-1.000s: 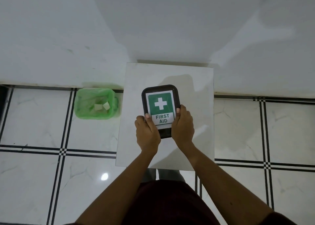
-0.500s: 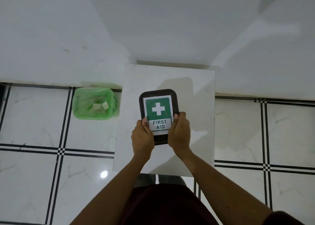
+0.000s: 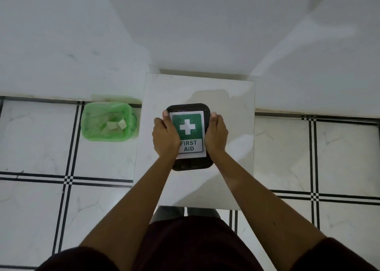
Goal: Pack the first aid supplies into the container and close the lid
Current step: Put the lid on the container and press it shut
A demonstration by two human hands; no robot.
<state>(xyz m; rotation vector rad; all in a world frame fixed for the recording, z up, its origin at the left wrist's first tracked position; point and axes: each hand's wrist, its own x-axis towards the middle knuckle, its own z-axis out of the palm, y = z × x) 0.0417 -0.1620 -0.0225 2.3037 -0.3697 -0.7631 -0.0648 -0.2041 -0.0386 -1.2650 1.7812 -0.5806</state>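
A black first aid container (image 3: 189,166) lies flat on a small white table (image 3: 232,110). Its lid is on and carries a green and white label reading FIRST AID with a white cross. My left hand (image 3: 165,136) lies along the container's left side, thumb on the lid's top left corner. On the opposite side, my right hand (image 3: 216,135) presses the right edge, thumb near the top right corner. No loose supplies are visible; the container's inside is hidden.
A green bin (image 3: 90,126) lined with a green bag stands on the tiled floor left of the table, with two pale scraps inside. A white wall rises behind the table. My dark-clothed lap fills the bottom of the view.
Both hands slid from the container's near end up along its two sides, thumbs now at the far corners. The container stays flat on the table.
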